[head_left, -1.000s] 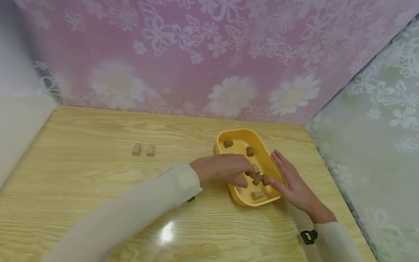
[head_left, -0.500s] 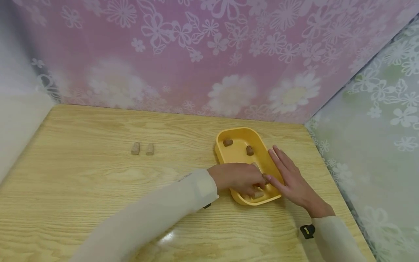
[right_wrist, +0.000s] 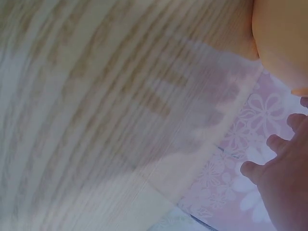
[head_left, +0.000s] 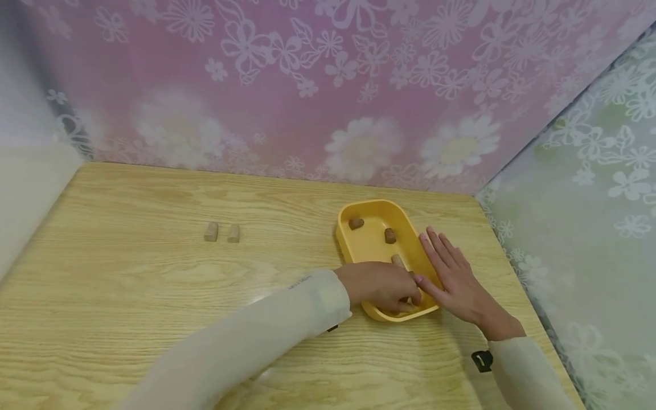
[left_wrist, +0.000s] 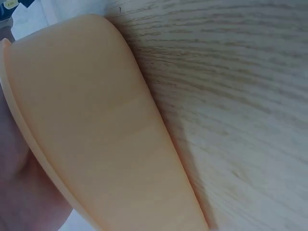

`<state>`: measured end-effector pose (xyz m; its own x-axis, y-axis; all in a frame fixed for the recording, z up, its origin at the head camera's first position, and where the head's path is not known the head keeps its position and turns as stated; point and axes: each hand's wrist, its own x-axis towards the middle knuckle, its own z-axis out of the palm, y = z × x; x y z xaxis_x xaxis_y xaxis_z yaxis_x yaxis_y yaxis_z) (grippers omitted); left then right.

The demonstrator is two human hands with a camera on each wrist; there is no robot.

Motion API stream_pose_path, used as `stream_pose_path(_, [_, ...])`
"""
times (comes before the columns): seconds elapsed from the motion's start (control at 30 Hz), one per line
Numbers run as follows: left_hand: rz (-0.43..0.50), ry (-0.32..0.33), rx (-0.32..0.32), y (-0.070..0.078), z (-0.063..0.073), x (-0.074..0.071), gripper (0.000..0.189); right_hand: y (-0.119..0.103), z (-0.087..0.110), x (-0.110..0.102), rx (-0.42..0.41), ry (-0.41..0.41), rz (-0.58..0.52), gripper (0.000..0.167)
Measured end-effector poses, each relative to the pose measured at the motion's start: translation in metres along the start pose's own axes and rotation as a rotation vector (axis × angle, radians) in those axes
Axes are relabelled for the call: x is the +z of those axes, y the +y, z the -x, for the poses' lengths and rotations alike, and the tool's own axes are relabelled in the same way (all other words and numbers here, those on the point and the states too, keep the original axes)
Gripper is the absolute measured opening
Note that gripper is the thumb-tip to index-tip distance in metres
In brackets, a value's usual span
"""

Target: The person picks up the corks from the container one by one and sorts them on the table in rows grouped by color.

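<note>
In the head view, my left hand point(head_left: 386, 287) reaches over the near side of a yellow tray point(head_left: 353, 250), fingers curled down around a pale cork near its front end. The fingers mostly hide that cork. Flat and straight-fingered, my right hand point(head_left: 461, 285) rests along the tray's right rim, its thumb pointing inward over the edge. A second pale cork point(head_left: 397, 261) lies just beyond the left hand. Two dark brown corks, one at the far left point(head_left: 356, 224) and another point(head_left: 390, 236) nearer the middle, lie farther back in the tray.
On the wooden table point(head_left: 154, 285), two pale corks stand apart at left, one cork point(head_left: 211, 232) beside the other cork point(head_left: 233, 233). A pink flowered wall covering point(head_left: 287, 114) rises behind the table, and a pale flowered one point(head_left: 589, 239) borders its right side.
My left hand has moved right and toward the tray's near end, its fingers closing over the pale cork there. The right hand stays at the rim, fingers slightly more spread.
</note>
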<state>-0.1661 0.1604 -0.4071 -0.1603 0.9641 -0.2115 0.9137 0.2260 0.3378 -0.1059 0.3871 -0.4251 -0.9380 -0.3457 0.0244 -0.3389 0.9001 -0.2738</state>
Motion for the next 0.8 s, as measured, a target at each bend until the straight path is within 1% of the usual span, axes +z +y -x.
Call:
stream_pose_path(0.13, [-0.045, -0.013, 0.005, 0.0, -0.002, 0.001, 0.031, 0.0, 0.0, 0.001, -0.001, 0.003, 0.002, 0.087])
stream_pose_path(0.23, [-0.055, -0.014, 0.019, -0.002, -0.001, 0.001, 0.029, 0.0, 0.0, 0.001, 0.005, 0.004, -0.001, 0.086])
stream_pose_path(0.33, [-0.04, -0.016, 0.024, -0.004, 0.001, 0.0, 0.028, 0.0, 0.001, 0.001, 0.009, 0.002, -0.01, 0.087])
stream_pose_path(0.47, [0.006, -0.009, -0.011, -0.008, 0.007, 0.0, 0.026, -0.001, 0.0, 0.001, 0.011, -0.006, -0.027, 0.086])
stream_pose_path(0.57, [0.031, 0.02, -0.042, -0.013, 0.012, -0.001, 0.029, -0.001, -0.001, 0.002, 0.003, -0.004, -0.034, 0.086])
stream_pose_path(0.67, [0.037, 0.064, -0.05, -0.017, 0.017, -0.001, 0.037, 0.0, -0.001, 0.002, -0.016, 0.01, -0.031, 0.085])
stream_pose_path(0.8, [0.046, 0.13, -0.02, -0.021, 0.025, -0.003, 0.042, 0.0, -0.001, 0.001, -0.043, 0.027, -0.029, 0.085])
